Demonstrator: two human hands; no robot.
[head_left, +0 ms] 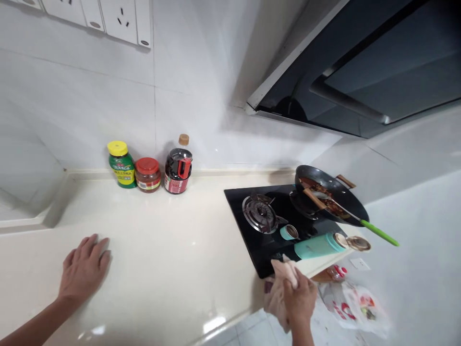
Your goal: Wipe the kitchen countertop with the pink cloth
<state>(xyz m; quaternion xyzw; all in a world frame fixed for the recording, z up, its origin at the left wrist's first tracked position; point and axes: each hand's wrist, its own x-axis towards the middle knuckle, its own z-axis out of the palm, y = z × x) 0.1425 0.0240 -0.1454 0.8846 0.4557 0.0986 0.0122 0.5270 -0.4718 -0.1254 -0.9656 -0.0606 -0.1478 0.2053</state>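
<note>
My left hand lies flat on the pale countertop, fingers spread, holding nothing. A light pink cloth is bunched in my right hand, at the front edge of the counter beside the black gas stove. Part of the cloth hangs down over the edge. Just beyond that hand, a turquoise flask stands near the stove's front with its mouth uncovered. A small turquoise cup is on the stove glass near the left burner.
A black wok with food and a green-handled spatula sits on the far burner. Along the wall stand a yellow-capped green bottle, a red-lidded jar and a dark sauce bottle. The range hood hangs overhead.
</note>
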